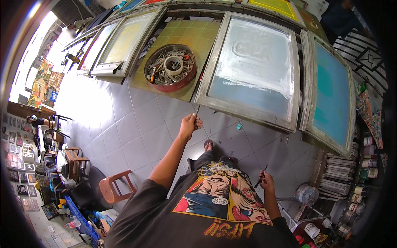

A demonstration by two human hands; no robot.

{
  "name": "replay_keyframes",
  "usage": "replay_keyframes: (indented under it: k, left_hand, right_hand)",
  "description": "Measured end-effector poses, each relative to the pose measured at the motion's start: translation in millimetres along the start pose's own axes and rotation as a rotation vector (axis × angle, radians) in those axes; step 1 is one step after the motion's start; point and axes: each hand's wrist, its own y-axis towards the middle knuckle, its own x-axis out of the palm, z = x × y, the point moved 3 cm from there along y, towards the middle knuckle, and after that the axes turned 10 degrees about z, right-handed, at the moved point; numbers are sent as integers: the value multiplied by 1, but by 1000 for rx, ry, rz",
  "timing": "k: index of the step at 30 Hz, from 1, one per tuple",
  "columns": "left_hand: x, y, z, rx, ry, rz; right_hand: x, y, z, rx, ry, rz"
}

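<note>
My left hand (190,125) is closed in a pinch just below the near left corner of a large screen-printing frame (253,97). A short thin dark rod (198,108) rises from its fingertips toward that corner; its kind is too small to make out. Lower down at my right side, my right hand (266,181) is closed round a slim dark tool (261,177) whose ends stick out above and below the fingers. Left of the frame, a round red tin (175,87) full of wrenches and loose hardware rests on a greenish board (202,39). A roll of tape (173,65) lies in the tin.
More printing frames flank this one, including a blue one (331,95) at right and a pale one (128,39) at left. A brown stool (117,187) stands on the tiled floor (142,124). Stacked frames (337,175) and jars line the right side; another person (345,18) is far right.
</note>
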Motion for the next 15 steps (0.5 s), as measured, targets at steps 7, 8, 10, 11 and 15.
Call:
replay_keyframes:
  k: [7, 8, 10, 11, 15]
  left_hand:
    - [5, -3, 18, 31, 125, -39]
    - [4, -1, 18, 104, 163, -31]
    - [0, 1, 16, 193, 232, -16]
    - [-3, 3, 15, 210, 260, -7]
    - [-8, 17, 7, 186, 176, -59]
  right_hand:
    - [104, -92, -43, -331, -662, 16]
    - [128, -116, -51, -377, -770, 1]
    - [174, -168, -65, -394, -825, -154]
    - [197, -196, -74, -408, -853, -235]
    - [290, -318, -102, -360, -652, -562]
